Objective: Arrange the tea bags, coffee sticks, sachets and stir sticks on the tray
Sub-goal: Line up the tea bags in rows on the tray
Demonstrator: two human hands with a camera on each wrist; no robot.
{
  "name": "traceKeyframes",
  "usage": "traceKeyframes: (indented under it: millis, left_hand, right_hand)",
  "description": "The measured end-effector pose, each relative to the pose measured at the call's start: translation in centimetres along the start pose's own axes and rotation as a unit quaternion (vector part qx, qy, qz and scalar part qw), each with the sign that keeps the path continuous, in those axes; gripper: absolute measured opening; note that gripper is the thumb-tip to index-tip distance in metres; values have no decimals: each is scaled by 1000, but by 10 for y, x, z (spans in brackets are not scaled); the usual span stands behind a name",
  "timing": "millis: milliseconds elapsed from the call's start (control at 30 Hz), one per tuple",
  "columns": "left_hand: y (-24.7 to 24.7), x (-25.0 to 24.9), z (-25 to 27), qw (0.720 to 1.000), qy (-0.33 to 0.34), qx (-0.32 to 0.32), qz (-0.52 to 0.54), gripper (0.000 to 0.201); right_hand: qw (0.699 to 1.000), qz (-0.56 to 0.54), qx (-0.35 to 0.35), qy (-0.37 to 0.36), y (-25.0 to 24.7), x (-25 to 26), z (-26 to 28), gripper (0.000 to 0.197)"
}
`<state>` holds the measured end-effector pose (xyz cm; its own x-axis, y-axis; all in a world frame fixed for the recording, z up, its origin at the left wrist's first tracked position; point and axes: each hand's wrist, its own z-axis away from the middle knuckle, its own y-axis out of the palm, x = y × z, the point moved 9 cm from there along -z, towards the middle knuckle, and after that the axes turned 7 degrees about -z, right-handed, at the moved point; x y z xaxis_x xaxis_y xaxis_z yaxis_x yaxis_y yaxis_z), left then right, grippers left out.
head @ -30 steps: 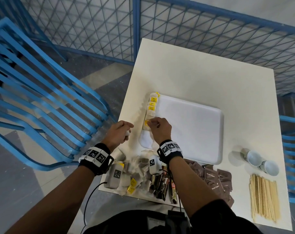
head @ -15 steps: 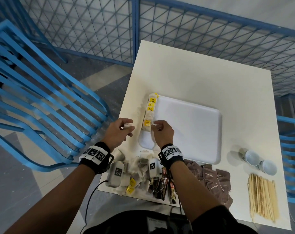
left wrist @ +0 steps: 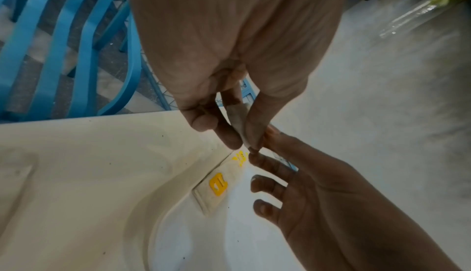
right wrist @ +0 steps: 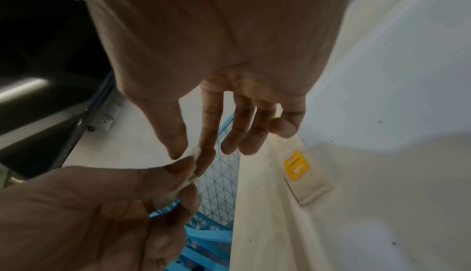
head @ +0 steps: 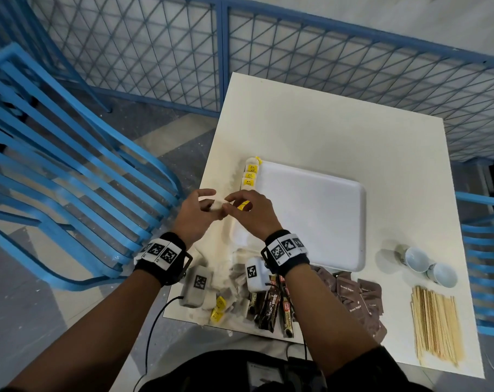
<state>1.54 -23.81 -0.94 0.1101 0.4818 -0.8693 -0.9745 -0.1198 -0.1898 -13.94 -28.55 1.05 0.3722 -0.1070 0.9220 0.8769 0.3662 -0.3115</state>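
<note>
Paper, thin and limp, made up the tea bag point(head: 216, 204) that I found pinched between both hands above the table's left edge, just left of the tray point(head: 311, 216). My left hand point(head: 196, 215) grasped it between thumb and curled fingers; my right hand point(head: 251, 215) nipped its near corner between thumb and forefinger, the other three fingers spread and touching nothing. Both grips were confirmed in the wrist views.

I judged the bag very light, soft and easily creased, with loose contents that shift inside. A gentle pinch at a flat edge or corner would suit it; squeezing the belly risks tearing the paper. Whether this bag carried a tag, I could not tell.

A row of tea bags point(head: 250, 176) lay along the tray's left rim, from about 11 o'clock of the tray down toward my hands, each pale and flat with a small yellow tag. I judged the held bag to be the next in that row.

The tray was white, smooth, rectangular with rounded corners and a shallow raised lip; light items may slide on it.

Loose tea bags point(head: 226, 295) sat heaped at 7 o'clock of the tray, with glossy dark coffee sticks point(head: 271, 309) beside them at 6 o'clock. Brown paper sachets point(head: 353, 295) lay at 5 o'clock, flat and matte. Slim, rigid, pale wooden stir sticks point(head: 435, 323) were bundled at 4 o'clock, near the table's edge.
</note>
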Motion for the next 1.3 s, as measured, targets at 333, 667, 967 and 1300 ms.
traceKeyframes:
  millis: [333,667,967,1300]
  left_hand:
    - [5,-6,10,998,48,-1,-38,10]
    - [1,2,12,997,55,-30,-46,16]
    - [13,7,16,998,38,7,-51,21]
    - [17,8,12,998,6,7,-66,19]
  right_hand:
    - [996,-37,-71,-27,-22,12,0,8]
    - [996,-28,-68,-59,-18,17,6,5]
    - [996,-29,-75,-47,-26,15,6,7]
    - [997,-25,-59,35,-28,-16,9,15]
